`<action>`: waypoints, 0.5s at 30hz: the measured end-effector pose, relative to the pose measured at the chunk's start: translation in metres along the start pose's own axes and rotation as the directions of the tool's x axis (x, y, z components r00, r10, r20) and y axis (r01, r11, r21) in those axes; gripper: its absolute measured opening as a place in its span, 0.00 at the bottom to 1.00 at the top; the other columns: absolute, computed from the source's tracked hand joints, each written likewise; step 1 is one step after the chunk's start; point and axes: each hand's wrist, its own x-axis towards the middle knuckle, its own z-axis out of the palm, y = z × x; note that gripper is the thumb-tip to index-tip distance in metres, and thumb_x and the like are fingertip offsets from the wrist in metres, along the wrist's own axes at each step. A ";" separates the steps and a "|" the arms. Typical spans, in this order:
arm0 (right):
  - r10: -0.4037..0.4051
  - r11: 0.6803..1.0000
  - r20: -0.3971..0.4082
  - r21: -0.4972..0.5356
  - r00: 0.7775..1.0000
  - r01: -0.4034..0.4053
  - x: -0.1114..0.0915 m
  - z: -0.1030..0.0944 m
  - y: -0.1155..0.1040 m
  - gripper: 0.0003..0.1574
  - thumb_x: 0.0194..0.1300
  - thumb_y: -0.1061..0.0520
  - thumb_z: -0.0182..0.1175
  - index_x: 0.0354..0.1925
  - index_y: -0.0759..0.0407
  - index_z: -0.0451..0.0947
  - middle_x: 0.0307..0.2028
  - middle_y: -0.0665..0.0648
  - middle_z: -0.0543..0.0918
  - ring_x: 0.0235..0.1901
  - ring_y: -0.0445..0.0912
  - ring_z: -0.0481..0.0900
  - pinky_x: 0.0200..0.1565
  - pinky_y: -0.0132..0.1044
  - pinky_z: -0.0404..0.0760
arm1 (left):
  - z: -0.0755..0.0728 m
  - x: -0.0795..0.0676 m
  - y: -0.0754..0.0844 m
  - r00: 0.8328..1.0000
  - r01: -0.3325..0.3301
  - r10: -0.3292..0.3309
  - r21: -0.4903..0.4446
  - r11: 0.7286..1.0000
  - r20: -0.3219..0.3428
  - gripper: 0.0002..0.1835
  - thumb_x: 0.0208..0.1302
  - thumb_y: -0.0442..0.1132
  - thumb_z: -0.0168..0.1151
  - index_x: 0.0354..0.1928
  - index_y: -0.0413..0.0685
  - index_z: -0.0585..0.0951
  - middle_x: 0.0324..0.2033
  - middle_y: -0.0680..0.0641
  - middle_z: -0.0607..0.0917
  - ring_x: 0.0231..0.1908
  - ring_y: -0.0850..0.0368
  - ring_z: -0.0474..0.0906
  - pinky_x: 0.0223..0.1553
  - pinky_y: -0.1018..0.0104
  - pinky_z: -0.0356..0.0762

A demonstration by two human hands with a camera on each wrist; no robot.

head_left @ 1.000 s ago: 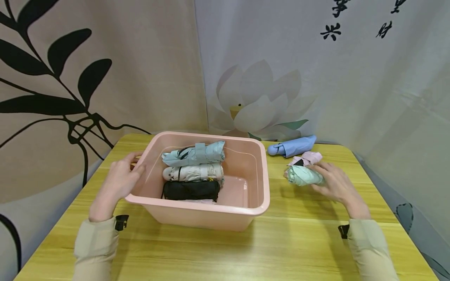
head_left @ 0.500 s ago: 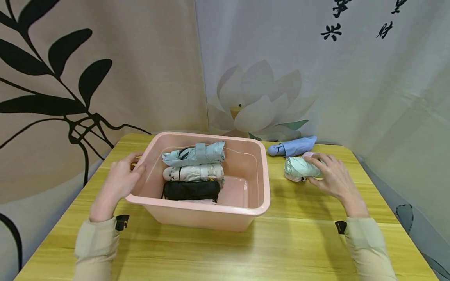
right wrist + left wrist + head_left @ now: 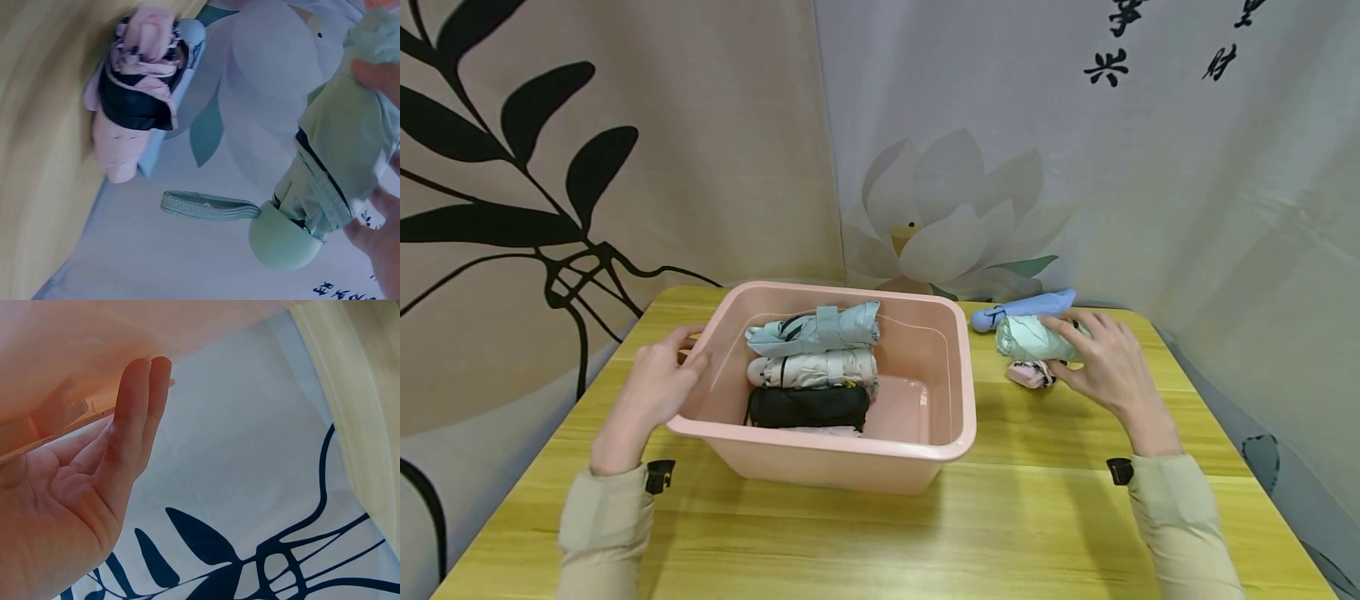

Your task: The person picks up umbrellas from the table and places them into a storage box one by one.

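Note:
My right hand (image 3: 1105, 367) grips a folded mint-green umbrella (image 3: 1030, 340), held above the table. In the right wrist view its rounded handle (image 3: 284, 237) and wrist strap (image 3: 209, 206) point away from the fingers. Below it lies a folded pink umbrella (image 3: 1028, 374) with black trim, beside a folded blue umbrella (image 3: 1037, 305). At the left end of a pink plastic basin (image 3: 820, 439), my left hand (image 3: 662, 383) holds the rim, its fingers against the outer wall. Inside lie a light blue umbrella (image 3: 820, 329), a white one (image 3: 820, 368) and a black one (image 3: 808, 407), side by side.
Something pale (image 3: 827, 430) shows partly behind the basin's front rim. The wooden table (image 3: 1000, 533) has a printed curtain (image 3: 760, 167) along its back edge. The right part of the basin's floor (image 3: 906, 408) is bare.
My right hand has lifted the mint-green umbrella off the pink one and moved it slightly up and left. The pink umbrella's near end now shows beneath. My left hand and the basin stay put.

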 end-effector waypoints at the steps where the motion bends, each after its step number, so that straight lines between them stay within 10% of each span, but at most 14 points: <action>1: -0.001 1.000 -0.005 0.001 1.000 0.001 0.002 -0.001 -0.001 0.40 0.37 0.47 0.73 0.52 0.51 0.75 0.44 0.62 0.77 0.39 0.59 0.73 0.31 0.52 0.72 | 0.000 0.000 0.000 1.000 -0.001 0.001 0.001 1.000 -0.001 0.26 0.68 0.45 0.43 0.63 0.37 0.65 0.51 0.30 0.75 0.45 0.36 0.77 0.39 0.47 0.77; 15: -0.028 1.000 -0.070 -0.013 0.997 0.027 0.036 -0.013 -0.017 0.38 0.36 0.55 0.71 0.51 0.51 0.75 0.42 0.60 0.77 0.40 0.59 0.73 0.31 0.52 0.72 | 0.001 -0.001 0.000 1.000 -0.002 0.002 0.001 1.000 -0.022 0.26 0.68 0.45 0.44 0.62 0.36 0.65 0.51 0.30 0.76 0.45 0.37 0.77 0.39 0.48 0.76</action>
